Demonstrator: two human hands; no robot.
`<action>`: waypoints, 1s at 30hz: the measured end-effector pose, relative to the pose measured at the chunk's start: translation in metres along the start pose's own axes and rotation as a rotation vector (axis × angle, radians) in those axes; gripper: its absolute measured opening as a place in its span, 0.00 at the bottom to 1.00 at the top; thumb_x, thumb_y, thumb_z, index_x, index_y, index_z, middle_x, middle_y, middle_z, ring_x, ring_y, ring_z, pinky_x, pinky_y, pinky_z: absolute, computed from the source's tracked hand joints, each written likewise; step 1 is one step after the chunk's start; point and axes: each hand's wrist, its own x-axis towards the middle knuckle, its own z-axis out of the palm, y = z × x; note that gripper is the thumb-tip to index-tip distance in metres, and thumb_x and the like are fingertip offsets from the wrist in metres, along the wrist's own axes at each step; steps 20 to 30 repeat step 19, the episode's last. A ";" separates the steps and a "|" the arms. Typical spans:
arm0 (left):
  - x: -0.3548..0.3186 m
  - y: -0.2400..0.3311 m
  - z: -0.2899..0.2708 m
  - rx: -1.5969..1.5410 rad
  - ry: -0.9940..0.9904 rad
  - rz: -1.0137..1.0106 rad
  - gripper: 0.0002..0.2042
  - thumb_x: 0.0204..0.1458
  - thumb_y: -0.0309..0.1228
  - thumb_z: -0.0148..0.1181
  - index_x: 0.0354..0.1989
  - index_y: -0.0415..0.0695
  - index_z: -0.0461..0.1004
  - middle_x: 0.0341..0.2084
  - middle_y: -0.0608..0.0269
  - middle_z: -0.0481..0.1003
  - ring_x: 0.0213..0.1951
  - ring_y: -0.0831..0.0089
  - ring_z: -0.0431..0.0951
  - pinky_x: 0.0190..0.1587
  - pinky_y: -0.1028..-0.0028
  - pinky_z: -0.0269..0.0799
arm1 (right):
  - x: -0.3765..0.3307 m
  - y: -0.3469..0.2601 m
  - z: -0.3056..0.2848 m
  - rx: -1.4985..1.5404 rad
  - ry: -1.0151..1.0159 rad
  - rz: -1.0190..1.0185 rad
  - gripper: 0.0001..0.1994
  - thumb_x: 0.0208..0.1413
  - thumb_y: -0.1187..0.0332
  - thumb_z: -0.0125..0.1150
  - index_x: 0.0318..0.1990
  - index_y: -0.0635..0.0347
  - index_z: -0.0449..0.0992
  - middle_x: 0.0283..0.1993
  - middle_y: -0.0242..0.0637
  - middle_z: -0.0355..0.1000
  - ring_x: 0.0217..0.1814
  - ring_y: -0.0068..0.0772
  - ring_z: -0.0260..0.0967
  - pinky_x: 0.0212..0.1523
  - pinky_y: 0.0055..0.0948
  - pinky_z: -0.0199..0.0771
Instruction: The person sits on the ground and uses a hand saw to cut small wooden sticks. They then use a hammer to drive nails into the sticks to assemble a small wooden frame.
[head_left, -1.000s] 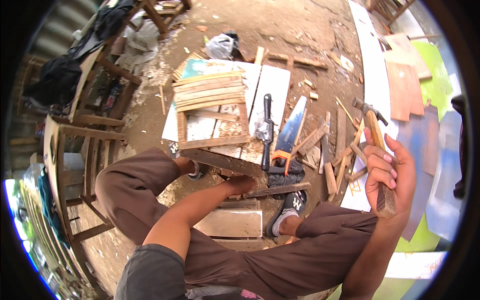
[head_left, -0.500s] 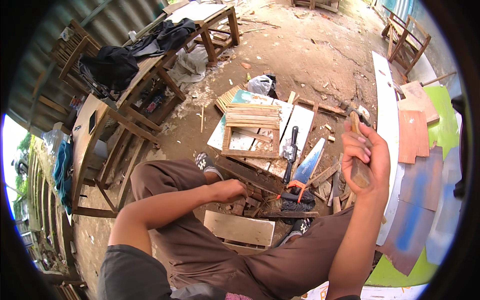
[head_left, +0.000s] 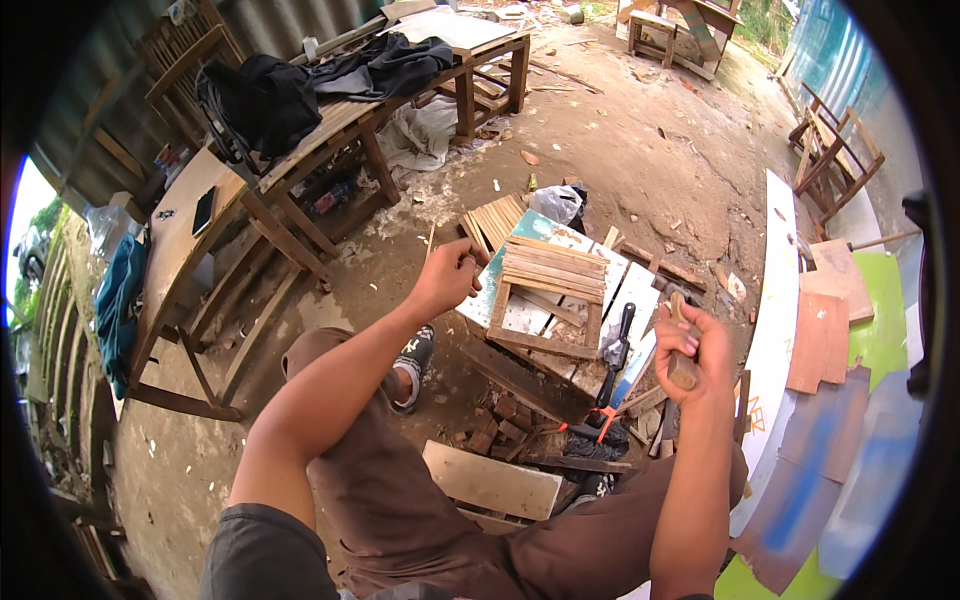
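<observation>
My right hand [head_left: 695, 345] is closed around the wooden handle of a hammer [head_left: 683, 368], held upright over my right knee. My left hand [head_left: 447, 277] is raised above the ground with fingers curled and pinched together; whether something small sits between them I cannot tell. It hovers just left of a slatted wooden frame [head_left: 552, 285] lying on painted boards. Between the frame and my right hand lie a black-handled tool [head_left: 617, 345] and a hand saw [head_left: 634, 368]. I sit low, my knees spread on either side of the work.
A pale plank [head_left: 490, 480] and small wood blocks [head_left: 497, 425] lie between my legs. Wooden benches [head_left: 330, 130] with dark clothes stand to the left. A long white board [head_left: 775, 320], brown panels [head_left: 828, 335] and a green sheet [head_left: 880, 310] lie on the right.
My left hand has lifted off the wood between my knees and risen beside the slatted frame. My right hand with the hammer has come down and inward. My head has tilted up.
</observation>
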 end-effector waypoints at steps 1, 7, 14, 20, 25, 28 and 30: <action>0.008 -0.007 0.005 -0.082 -0.001 -0.058 0.13 0.66 0.21 0.48 0.48 0.32 0.80 0.30 0.55 0.81 0.32 0.71 0.84 0.38 0.70 0.83 | 0.004 0.002 -0.002 -0.006 0.025 0.007 0.12 0.68 0.72 0.54 0.52 0.69 0.62 0.27 0.28 0.60 0.19 0.17 0.54 0.16 0.18 0.58; 0.043 -0.032 0.023 -0.259 0.098 -0.104 0.16 0.66 0.20 0.50 0.54 0.33 0.83 0.42 0.50 0.86 0.41 0.68 0.87 0.45 0.68 0.86 | 0.026 0.008 -0.011 -0.056 0.141 0.023 0.14 0.70 0.69 0.54 0.54 0.73 0.65 0.26 0.26 0.60 0.19 0.16 0.53 0.16 0.18 0.58; 0.071 -0.035 0.014 0.058 0.128 -0.032 0.16 0.62 0.23 0.60 0.57 0.37 0.82 0.43 0.53 0.87 0.41 0.74 0.88 0.44 0.74 0.83 | 0.059 0.000 -0.008 -0.096 0.192 0.044 0.15 0.69 0.68 0.55 0.55 0.71 0.66 0.26 0.26 0.60 0.18 0.16 0.53 0.16 0.18 0.58; 0.074 -0.015 0.017 0.144 0.026 -0.124 0.11 0.62 0.30 0.66 0.51 0.43 0.87 0.38 0.48 0.87 0.43 0.64 0.89 0.49 0.69 0.82 | 0.081 -0.007 -0.010 -0.082 0.196 0.065 0.16 0.70 0.67 0.56 0.56 0.71 0.66 0.26 0.27 0.60 0.18 0.16 0.54 0.16 0.18 0.58; 0.074 -0.015 0.017 0.144 0.026 -0.124 0.11 0.62 0.30 0.66 0.51 0.43 0.87 0.38 0.48 0.87 0.43 0.64 0.89 0.49 0.69 0.82 | 0.081 -0.007 -0.010 -0.082 0.196 0.065 0.16 0.70 0.67 0.56 0.56 0.71 0.66 0.26 0.27 0.60 0.18 0.16 0.54 0.16 0.18 0.58; 0.074 -0.015 0.017 0.144 0.026 -0.124 0.11 0.62 0.30 0.66 0.51 0.43 0.87 0.38 0.48 0.87 0.43 0.64 0.89 0.49 0.69 0.82 | 0.081 -0.007 -0.010 -0.082 0.196 0.065 0.16 0.70 0.67 0.56 0.56 0.71 0.66 0.26 0.27 0.60 0.18 0.16 0.54 0.16 0.18 0.58; 0.074 -0.015 0.017 0.144 0.026 -0.124 0.11 0.62 0.30 0.66 0.51 0.43 0.87 0.38 0.48 0.87 0.43 0.64 0.89 0.49 0.69 0.82 | 0.081 -0.007 -0.010 -0.082 0.196 0.065 0.16 0.70 0.67 0.56 0.56 0.71 0.66 0.26 0.27 0.60 0.18 0.16 0.54 0.16 0.18 0.58</action>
